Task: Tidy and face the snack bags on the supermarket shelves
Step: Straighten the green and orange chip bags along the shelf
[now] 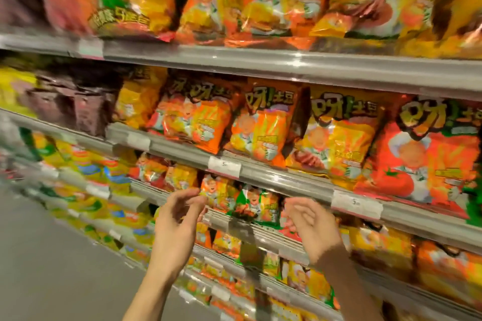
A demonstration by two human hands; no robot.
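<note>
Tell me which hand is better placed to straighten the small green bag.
Probably the right hand: it hovers open just beside the green bag. The left hand is farther away, near an orange bag.

Orange and yellow snack bags point(263, 125) carry dark lettering; one red bag point(422, 159) shows a tomato; grey shelves point(287, 62) bear white price tags point(224, 166).

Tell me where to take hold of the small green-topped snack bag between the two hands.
Probably pinch the green-topped snack bag by its two side edges, coming straight from the front. It stands upright facing out, with the left hand and right hand flanking it.
</note>
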